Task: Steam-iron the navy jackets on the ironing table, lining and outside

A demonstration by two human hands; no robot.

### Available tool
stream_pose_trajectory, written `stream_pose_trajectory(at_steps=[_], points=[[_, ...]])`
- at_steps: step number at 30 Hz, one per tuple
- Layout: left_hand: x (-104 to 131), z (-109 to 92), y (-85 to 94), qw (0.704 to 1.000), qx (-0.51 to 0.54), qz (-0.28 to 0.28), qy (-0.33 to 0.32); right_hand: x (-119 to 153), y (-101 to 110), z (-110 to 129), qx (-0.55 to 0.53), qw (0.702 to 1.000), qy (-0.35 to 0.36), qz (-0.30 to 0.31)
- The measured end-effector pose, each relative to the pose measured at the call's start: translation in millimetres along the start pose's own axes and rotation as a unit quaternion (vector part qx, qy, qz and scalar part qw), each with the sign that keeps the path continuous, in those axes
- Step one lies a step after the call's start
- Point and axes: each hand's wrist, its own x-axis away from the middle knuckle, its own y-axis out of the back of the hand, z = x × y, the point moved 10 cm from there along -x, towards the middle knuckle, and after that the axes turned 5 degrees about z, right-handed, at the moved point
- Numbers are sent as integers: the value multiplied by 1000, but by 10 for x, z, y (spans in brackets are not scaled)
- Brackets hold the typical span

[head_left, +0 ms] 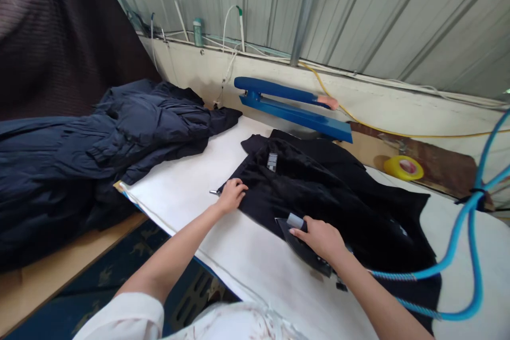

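A black garment [311,186] with a small label near its collar lies spread on the white padded board. My right hand [323,237] is wrapped round the handle of a steam iron [305,249], whose tip rests at the garment's near edge. Light blue hoses run from the iron's rear to the right. At the garment's near left corner, my left hand [232,195] presses on the fabric with its fingers curled together, beside a small metal zipper end [215,192]. Whether the fingers pinch the cloth is hard to see.
Dark navy padded garments [131,133] are piled at the left. Behind the black garment stands a blue sleeve board [295,109]. A yellow tape roll [404,168] lies at the back right. Light blue hoses [458,239] loop over the board's right side. White board [247,249] shows in front.
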Motion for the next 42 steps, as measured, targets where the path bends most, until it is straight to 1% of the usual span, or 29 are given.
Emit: stream_pose_trajectory(at_steps=[2,3,4,5,6,8,9,11,12,13,14,15,17,19,20,21,22,24,25,26,27,28,29,30,33,35,37,39,42], points=[[-153,454,230,993,74,-21,91,-77,54,227,-4,1000,-5,2],[-232,664,301,985,106,-18,135,-110,77,335,-5,1000,-7,2],[-316,831,339,977,132,-4,166,-139,97,439,-5,1000,-8,3],[-404,943,352,971,152,17,183,-165,114,536,-4,1000,-8,2],[-492,1005,350,968,165,41,186,-187,127,624,-1,1000,-9,2],[-640,997,270,960,203,103,165,-222,142,776,6,1000,-12,0],[-689,928,196,951,235,144,140,-237,146,842,8,1000,-14,0],[-724,690,47,924,302,224,61,-268,153,955,8,1000,-18,2],[-716,573,-6,911,325,252,21,-284,159,1005,6,1000,-21,3],[-704,494,-41,904,334,265,-8,-302,171,1052,5,1000,-24,1],[-696,464,-66,906,332,263,-20,-321,188,1097,5,1000,-28,0],[-695,470,-79,913,323,249,-22,-341,206,1140,6,999,-31,-2],[-700,532,-60,929,308,205,-18,-381,247,1223,10,999,-36,-7],[-699,624,39,934,320,159,-16,-420,277,1299,13,999,-37,-5],[-697,705,137,934,334,129,-7,-439,290,1338,14,999,-36,-3],[-690,821,277,932,351,91,11,-458,304,1375,14,999,-34,-2],[-670,969,466,927,370,38,36,-477,319,1409,15,999,-32,-2],[-538,1315,979,906,400,-114,87,-520,347,1470,15,999,-32,-2],[-408,1477,1261,884,407,-204,104,-545,361,1496,15,999,-34,-2],[-258,1607,1496,858,414,-279,118,-572,375,1521,14,999,-37,-3],[-121,1692,1660,837,421,-325,125,-602,387,1551,13,999,-38,-3],[-1,1745,1765,822,427,-353,131,-635,401,1589,12,999,-36,-4],[90,1766,1806,816,433,-359,135,-670,417,1633,10,999,-33,-5],[159,1764,1798,816,438,-352,139,-706,434,1683,8,1000,-28,-7],[334,1727,1616,820,444,-322,162,-819,486,1828,2,1000,-28,-12],[438,1718,1488,818,444,-318,183,-891,521,1920,-3,999,-39,-15],[516,1717,1419,817,438,-318,199,-956,552,2015,-10,999,-50,-16],[565,1711,1418,819,429,-318,209,-1005,584,2102,-15,998,-54,-18],[607,1690,1504,824,415,-325,208,-1011,630,2153,-14,998,-52,-20]])
